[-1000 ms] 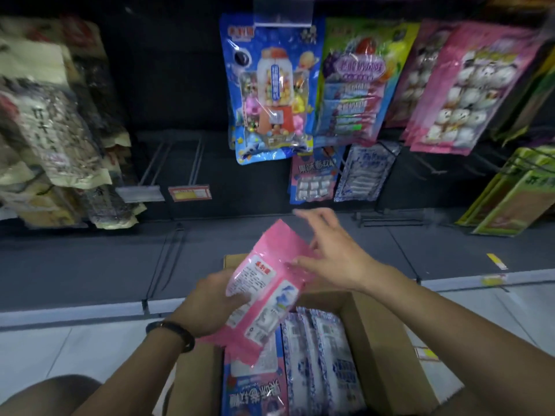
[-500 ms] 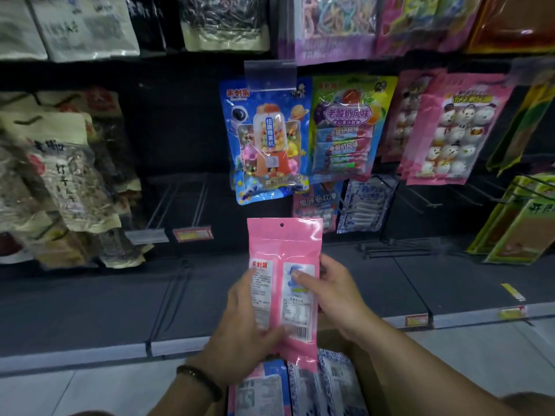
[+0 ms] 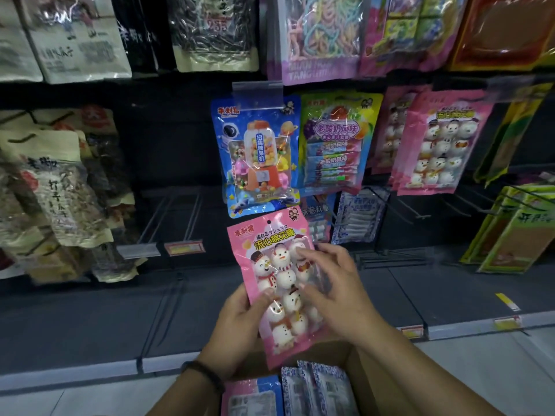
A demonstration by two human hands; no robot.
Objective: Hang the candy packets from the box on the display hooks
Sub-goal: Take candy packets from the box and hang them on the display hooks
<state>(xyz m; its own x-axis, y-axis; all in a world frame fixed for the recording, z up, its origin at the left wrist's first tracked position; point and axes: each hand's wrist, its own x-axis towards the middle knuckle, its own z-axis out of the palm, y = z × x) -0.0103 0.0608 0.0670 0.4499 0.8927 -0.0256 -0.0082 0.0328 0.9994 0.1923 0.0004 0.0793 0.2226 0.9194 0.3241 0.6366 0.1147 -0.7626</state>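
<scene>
A pink candy packet (image 3: 271, 250) printed with snowmen stands upright in front of me, front side facing me, hang hole at its top. My left hand (image 3: 237, 319) grips its lower left edge, thumb across the front. My right hand (image 3: 333, 289) touches the packet's right side with spread, relaxed fingers. Below them sits the open cardboard box (image 3: 360, 373) holding more packets (image 3: 315, 388). Matching pink snowman packets (image 3: 438, 145) hang on a display hook at the upper right. Bare hooks (image 3: 414, 211) jut out beneath those.
A blue gumball packet (image 3: 256, 157) and a green yoghurt candy packet (image 3: 338, 142) hang just above the held packet. Seed bags (image 3: 54, 187) hang at the left, with two bare hooks (image 3: 177, 217) beside them. Yellow-green packets (image 3: 516, 229) fill the right edge. A dark bottom shelf (image 3: 90, 319) runs below.
The pink packet has been turned round: its back faced me before, its snowman front faces me now. Both hands rose with it, and my view tilted up toward the hooks.
</scene>
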